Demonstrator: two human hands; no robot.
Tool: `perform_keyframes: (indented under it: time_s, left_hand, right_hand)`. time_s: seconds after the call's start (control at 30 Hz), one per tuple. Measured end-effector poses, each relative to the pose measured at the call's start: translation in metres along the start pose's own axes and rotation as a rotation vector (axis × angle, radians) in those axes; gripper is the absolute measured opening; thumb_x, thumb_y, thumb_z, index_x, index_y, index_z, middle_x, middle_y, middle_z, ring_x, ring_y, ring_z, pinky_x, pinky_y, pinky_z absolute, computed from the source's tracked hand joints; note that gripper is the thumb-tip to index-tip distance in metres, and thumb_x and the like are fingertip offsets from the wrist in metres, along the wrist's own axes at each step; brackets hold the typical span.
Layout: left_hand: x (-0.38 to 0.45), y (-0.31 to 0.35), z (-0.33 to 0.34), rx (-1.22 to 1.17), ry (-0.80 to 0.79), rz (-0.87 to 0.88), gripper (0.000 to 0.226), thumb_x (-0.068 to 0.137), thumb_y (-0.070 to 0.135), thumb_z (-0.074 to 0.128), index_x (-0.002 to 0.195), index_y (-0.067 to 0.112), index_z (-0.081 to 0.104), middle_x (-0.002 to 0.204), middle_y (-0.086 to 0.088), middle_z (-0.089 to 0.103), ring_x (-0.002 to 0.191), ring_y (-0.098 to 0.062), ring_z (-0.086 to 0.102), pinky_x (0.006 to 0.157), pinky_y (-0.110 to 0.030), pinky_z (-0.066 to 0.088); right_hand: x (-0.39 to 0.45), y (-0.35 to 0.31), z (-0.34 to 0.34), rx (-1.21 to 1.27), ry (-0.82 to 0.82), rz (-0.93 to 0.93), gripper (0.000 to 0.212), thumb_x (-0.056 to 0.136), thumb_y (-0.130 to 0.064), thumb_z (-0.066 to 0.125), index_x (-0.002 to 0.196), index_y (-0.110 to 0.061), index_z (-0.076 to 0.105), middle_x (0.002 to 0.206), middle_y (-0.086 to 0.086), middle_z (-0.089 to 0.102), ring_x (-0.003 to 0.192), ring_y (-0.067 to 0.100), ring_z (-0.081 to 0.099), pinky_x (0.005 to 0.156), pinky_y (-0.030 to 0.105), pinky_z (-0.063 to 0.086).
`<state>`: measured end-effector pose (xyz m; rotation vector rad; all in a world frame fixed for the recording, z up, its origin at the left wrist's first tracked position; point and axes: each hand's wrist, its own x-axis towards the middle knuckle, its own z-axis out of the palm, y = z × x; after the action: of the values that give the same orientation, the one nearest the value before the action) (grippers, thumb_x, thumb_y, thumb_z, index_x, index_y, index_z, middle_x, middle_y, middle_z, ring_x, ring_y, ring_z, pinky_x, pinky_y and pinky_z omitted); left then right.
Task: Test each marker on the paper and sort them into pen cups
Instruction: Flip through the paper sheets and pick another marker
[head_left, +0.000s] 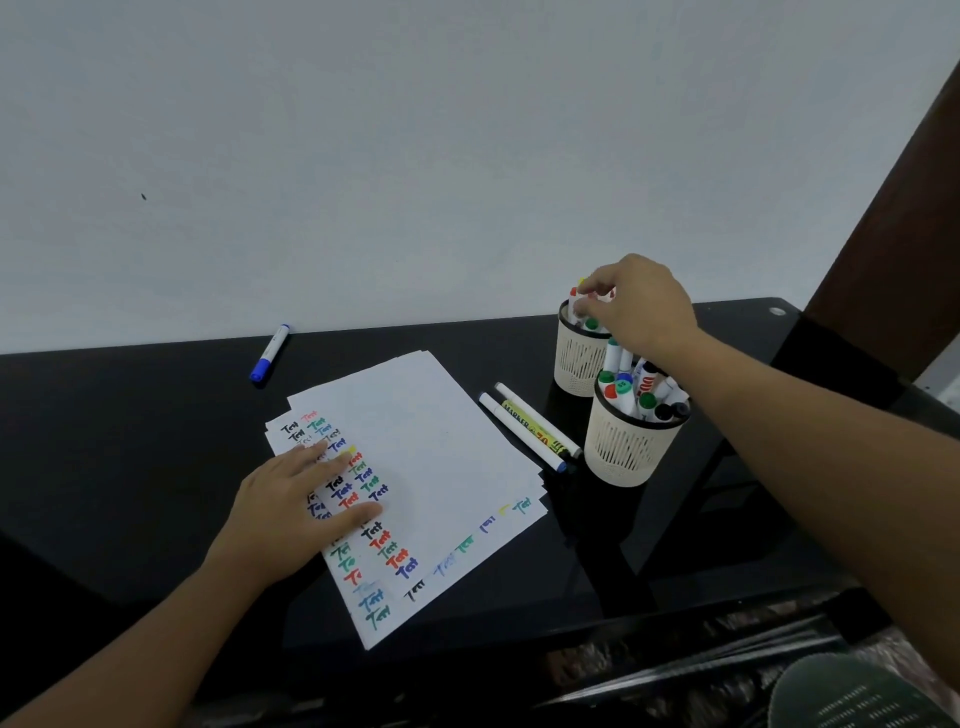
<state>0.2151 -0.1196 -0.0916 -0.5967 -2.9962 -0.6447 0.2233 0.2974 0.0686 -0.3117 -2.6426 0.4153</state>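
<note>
My left hand (291, 506) lies flat on the paper (415, 467), fingers straight and spread, pressing on the left part of the top sheet, where rows of "Test" are written in black, red, green and blue. The paper is a loose stack at the middle of the black desk (130, 441), its sheets fanned a little so that lower edges show at the near right.

My right hand (641, 306) is over the far cup (579, 358) at the right of the desk, fingers curled down onto the tops of the markers standing in it (I think the fingertips pinch one with a red cap, but they cover it too much to be sure). The near cup (626, 447) stands just in front of the far one and touching it, or close to that, and is packed with upright markers with green, red, blue and black caps.

Between the paper and the near cup lie two markers (530, 428) side by side, white with a yellow label on one. A blue marker (270, 353) lies alone at the far left, near the wall (415, 156).
</note>
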Motion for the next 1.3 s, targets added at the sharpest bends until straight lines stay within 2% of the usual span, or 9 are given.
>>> perform_keyframes:
  time_s: [0.27,0.4,0.5,0.6,0.7,0.9,1.0,1.17,1.3]
  left_hand:
    - [-0.004,0.011,-0.011,-0.216,-0.039,-0.063,0.103,0.066,0.085,0.068,0.154,0.042,0.035,0.167,0.009,0.017,0.153,-0.013,0.008,0.124,-0.047,0.017]
    - [0.004,-0.001,-0.024,-0.263,-0.039,-0.124,0.107,0.064,0.084,0.07,0.154,0.037,0.036,0.166,0.008,0.021,0.153,-0.017,0.013,0.123,-0.051,0.022]
    - [0.01,-0.014,-0.032,-0.112,-0.08,-0.141,0.108,0.064,0.09,0.061,0.155,0.036,0.036,0.166,0.007,0.022,0.153,-0.019,0.013,0.123,-0.051,0.021]
    - [0.006,-0.027,-0.029,-0.092,-0.088,-0.163,0.109,0.063,0.096,0.053,0.154,0.039,0.037,0.166,0.006,0.024,0.154,-0.019,0.013,0.124,-0.049,0.019]
    - [0.001,-0.033,-0.021,-0.049,-0.02,-0.118,0.101,0.067,0.095,0.052,0.151,0.041,0.042,0.166,0.005,0.026,0.154,-0.019,0.014,0.125,-0.047,0.016]
    - [0.002,-0.039,-0.019,-0.057,0.024,-0.118,0.095,0.069,0.095,0.047,0.147,0.042,0.049,0.161,0.009,0.033,0.149,-0.017,0.021,0.122,-0.047,0.019]
    - [0.01,-0.045,-0.021,-0.092,0.047,-0.142,0.072,0.081,0.08,0.056,0.141,0.04,0.055,0.152,0.011,0.044,0.141,-0.018,0.033,0.118,-0.05,0.029]
    - [0.059,-0.052,-0.037,-0.182,0.253,-0.256,0.043,0.092,0.051,0.067,0.125,0.024,0.067,0.111,0.001,0.062,0.102,-0.014,0.058,0.086,-0.031,0.046]
    - [0.117,-0.066,-0.046,-0.156,0.387,-0.414,0.049,0.093,0.047,0.067,0.131,0.016,0.059,0.122,-0.01,0.056,0.108,-0.024,0.058,0.083,-0.034,0.046]
  right_hand:
    - [-0.009,-0.054,-0.001,0.005,0.053,-0.239,0.023,0.1,-0.046,0.058,0.104,-0.03,0.074,0.099,-0.007,0.066,0.092,0.016,0.061,0.087,0.042,0.05]
    - [-0.027,-0.099,0.04,0.104,-0.138,-0.324,0.021,0.098,-0.045,0.058,0.104,-0.033,0.073,0.097,-0.009,0.066,0.094,0.017,0.063,0.086,0.039,0.051]
    - [-0.043,-0.123,0.085,0.116,-0.398,-0.377,0.037,0.1,-0.047,0.058,0.135,-0.035,0.062,0.127,-0.004,0.065,0.118,0.019,0.06,0.102,0.039,0.048]
    - [-0.064,-0.139,0.121,0.086,-0.648,-0.402,0.068,0.102,-0.055,0.053,0.162,-0.034,0.028,0.166,0.001,0.033,0.153,0.021,0.028,0.124,0.041,0.026]
    - [-0.077,-0.143,0.145,0.018,-0.732,-0.396,0.079,0.103,-0.062,0.046,0.165,-0.037,0.005,0.174,0.001,0.004,0.16,0.022,0.002,0.128,0.042,0.011]
    - [-0.091,-0.131,0.182,-0.08,-0.689,-0.423,0.074,0.104,-0.069,0.021,0.165,-0.034,-0.001,0.173,0.001,-0.009,0.159,0.021,-0.011,0.129,0.04,-0.002]
    - [-0.095,-0.127,0.189,-0.09,-0.624,-0.434,0.072,0.104,-0.069,0.014,0.165,-0.035,-0.002,0.173,-0.002,-0.011,0.159,0.018,-0.013,0.129,0.039,-0.004]
    - [-0.097,-0.128,0.192,-0.09,-0.61,-0.442,0.072,0.102,-0.07,0.012,0.165,-0.037,-0.003,0.173,-0.003,-0.011,0.159,0.017,-0.013,0.129,0.039,-0.004]
    - [-0.1,-0.129,0.193,-0.098,-0.61,-0.44,0.074,0.1,-0.071,0.009,0.165,-0.037,-0.004,0.173,-0.003,-0.012,0.159,0.017,-0.014,0.13,0.04,-0.003]
